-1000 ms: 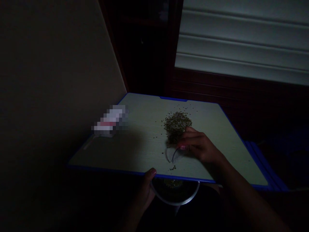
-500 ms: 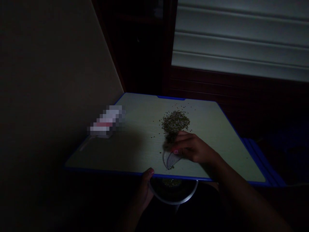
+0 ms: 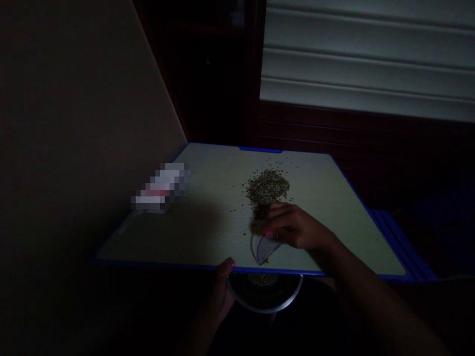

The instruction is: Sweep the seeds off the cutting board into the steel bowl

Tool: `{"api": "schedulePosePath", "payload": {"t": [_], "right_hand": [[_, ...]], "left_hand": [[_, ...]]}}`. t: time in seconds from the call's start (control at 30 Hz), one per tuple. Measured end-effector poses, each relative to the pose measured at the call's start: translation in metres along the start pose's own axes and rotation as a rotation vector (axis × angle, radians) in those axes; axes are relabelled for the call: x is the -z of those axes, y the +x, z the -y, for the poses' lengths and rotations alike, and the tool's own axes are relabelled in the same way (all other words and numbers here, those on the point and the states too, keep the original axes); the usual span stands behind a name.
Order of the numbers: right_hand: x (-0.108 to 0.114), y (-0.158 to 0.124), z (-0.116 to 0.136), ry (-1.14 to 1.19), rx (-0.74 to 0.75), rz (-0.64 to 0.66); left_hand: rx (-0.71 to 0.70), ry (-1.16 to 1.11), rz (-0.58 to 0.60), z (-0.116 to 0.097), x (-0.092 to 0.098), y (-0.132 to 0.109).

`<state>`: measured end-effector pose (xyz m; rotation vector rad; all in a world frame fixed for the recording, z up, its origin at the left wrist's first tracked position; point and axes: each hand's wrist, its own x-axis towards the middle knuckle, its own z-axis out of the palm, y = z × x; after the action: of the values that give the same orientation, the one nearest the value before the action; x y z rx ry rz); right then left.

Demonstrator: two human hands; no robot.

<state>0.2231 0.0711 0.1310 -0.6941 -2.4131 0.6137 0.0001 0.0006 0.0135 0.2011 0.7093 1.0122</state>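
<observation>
A pile of small greenish-brown grains (image 3: 267, 185) lies loosely spread on the pale tabletop (image 3: 208, 173). My right hand (image 3: 293, 225) is at the near side of the pile, its fingers closed on a thin, curved, see-through piece (image 3: 267, 248) with a greyish textured face. The piece's lower end rests close to the near edge, with a few grains beside it. Below that edge is a round bowl (image 3: 272, 311) with a shiny rim and similar grains inside. My left hand (image 3: 224, 289) grips the bowl's left side, thumb at the table edge; its other fingers are hidden.
A blurred white and red item (image 3: 161, 190) is at the table's left side. Blue trim (image 3: 166, 266) borders the tabletop. A wall (image 3: 92, 99) rises on the left, dark wooden furniture (image 3: 315, 123) behind. The room is dim.
The see-through piece in my right hand has shifted slightly nearer the table's front edge. The view has moved a little; my left hand and the bowl stay together at the edge.
</observation>
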Motion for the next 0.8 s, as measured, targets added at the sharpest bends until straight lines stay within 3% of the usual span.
{"api": "schedulePosePath", "payload": {"t": [0.17,0.37,0.57,0.8], "right_hand": [[0.0005,-0.0006,-0.0009,0.016,0.006,0.004],[-0.0006,-0.0003,-0.0006,0.020,0.000,0.000],[0.0000,-0.0004,0.0010,0.044,-0.003,0.008],[0.0000,0.0013,0.0038,0.087,0.018,0.005]], "left_hand": [[0.053,-0.013,-0.028,-0.0007,-0.0006,-0.0009],[0.009,0.008,-0.042,-0.0008,-0.0013,-0.0016],[0.010,-0.017,0.020,0.0001,0.0014,-0.0009],[0.036,-0.017,-0.038,-0.0019,-0.0028,-0.0021]]}}
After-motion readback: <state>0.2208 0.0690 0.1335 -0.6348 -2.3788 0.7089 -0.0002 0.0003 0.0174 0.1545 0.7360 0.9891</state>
